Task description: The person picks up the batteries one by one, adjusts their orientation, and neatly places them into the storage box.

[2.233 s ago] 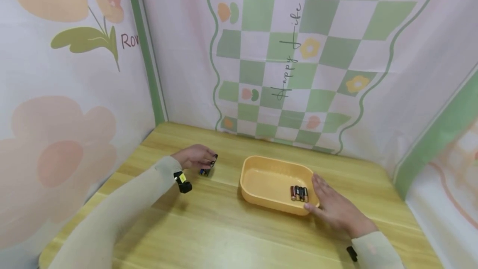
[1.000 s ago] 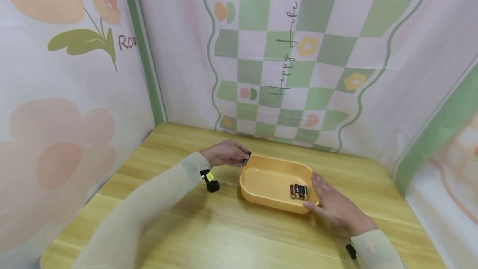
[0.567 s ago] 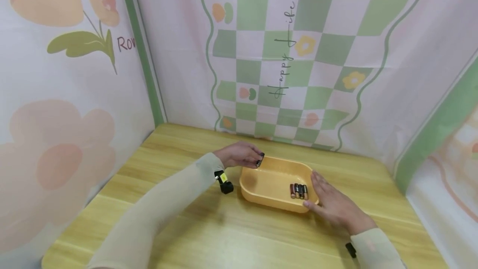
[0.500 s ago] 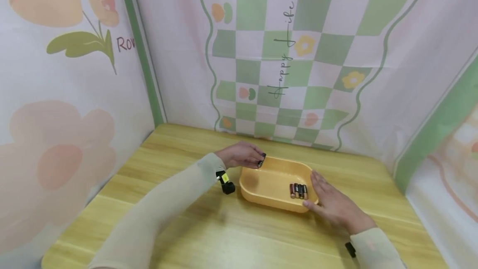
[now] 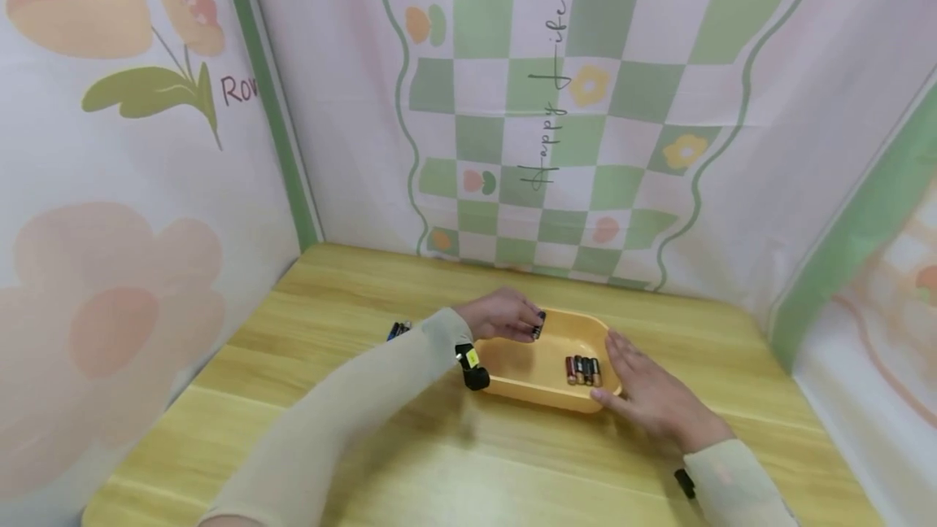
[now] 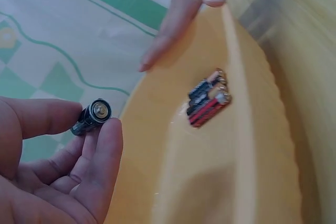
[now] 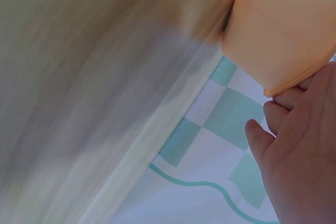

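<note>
- Left hand (image 5: 505,315): thumb and fingers pinch one dark battery (image 6: 90,116), its round end turned toward the left wrist camera; the battery is held over the tray, toward 12 o'clock of its centre in the head view.
- Right hand (image 5: 655,397): lies against the tray's end at about 4 o'clock, fingers extended along the outside and thumb at the rim of the near corner. The two hands are apart, on opposite sides.
- Tray (image 5: 542,395): yellow-orange, rounded at the corners, resting on the counter between the hands.
- Four batteries (image 5: 582,371): side by side on the tray's floor, at about 4 o'clock from its centre; the leftmost is red, the others mostly dark with copper-coloured ends.
- Further batteries (image 5: 399,330): on the counter at about 9 o'clock from the tray, partly hidden behind the left sleeve (image 5: 351,389); their number cannot be told.
- Counter (image 5: 512,470): pale wood grain.
- Backdrop (image 5: 607,88): green-and-white checked cloth at 12 o'clock, lettered "Happy Life".
</note>
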`<state>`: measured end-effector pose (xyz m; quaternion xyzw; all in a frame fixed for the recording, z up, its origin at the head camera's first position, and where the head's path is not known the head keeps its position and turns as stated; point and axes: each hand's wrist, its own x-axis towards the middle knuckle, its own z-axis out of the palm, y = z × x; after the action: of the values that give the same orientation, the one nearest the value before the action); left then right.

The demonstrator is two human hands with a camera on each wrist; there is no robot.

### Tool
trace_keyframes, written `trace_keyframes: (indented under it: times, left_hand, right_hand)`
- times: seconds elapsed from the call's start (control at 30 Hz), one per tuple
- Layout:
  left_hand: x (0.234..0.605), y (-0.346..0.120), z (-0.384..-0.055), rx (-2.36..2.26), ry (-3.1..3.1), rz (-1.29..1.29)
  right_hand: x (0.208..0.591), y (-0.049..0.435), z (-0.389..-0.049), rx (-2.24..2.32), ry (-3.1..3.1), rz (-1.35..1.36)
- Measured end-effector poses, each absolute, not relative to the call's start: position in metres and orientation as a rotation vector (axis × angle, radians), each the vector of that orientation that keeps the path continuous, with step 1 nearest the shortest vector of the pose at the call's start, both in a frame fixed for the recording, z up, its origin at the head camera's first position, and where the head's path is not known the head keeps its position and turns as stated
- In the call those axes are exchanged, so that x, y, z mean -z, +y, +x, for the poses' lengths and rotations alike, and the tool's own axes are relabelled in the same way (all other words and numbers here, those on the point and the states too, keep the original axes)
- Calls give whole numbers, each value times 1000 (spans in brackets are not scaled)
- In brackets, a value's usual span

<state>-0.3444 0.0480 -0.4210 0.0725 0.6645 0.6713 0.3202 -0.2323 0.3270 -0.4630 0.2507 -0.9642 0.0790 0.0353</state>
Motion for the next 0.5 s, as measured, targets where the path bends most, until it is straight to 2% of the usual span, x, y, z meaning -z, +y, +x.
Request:
trace_keyframes:
  times: [0.5]
  left_hand:
    - [448,72,-337,-1733,1794,186]
  right_hand:
    - [461,325,-232,-246,-2967,762]
